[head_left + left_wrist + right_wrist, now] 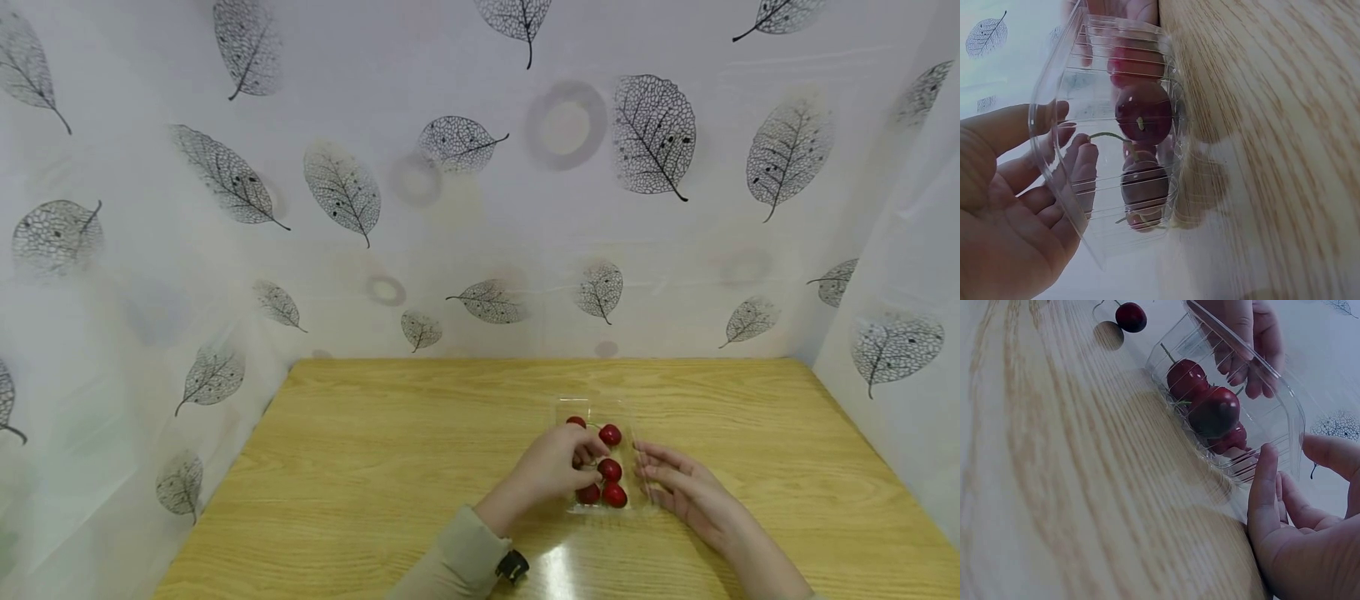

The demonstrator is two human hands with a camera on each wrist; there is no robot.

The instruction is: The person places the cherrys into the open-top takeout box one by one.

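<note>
Clear plastic tray (636, 433) holding red cherries (609, 470) is set near the front edge of the wooden table (375, 467). The left hand (551, 467) is curled over the tray, fingertips (1085, 156) inside; whether a cherry is pinched cannot be told. The right hand (686, 487) lies straight-fingered against the tray's side (1266, 481). One cherry (1130, 316) is seen outside the tray. Leaf-printed sheeting (480, 167) encloses the table.

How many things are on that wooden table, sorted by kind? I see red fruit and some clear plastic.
Cherries: 5 visible in the head view, red; the left hand may hide more
Clear plastic tray: 1
Hands: 2, the left hand reaching into the tray and the right hand at its side
Total: 8
</note>
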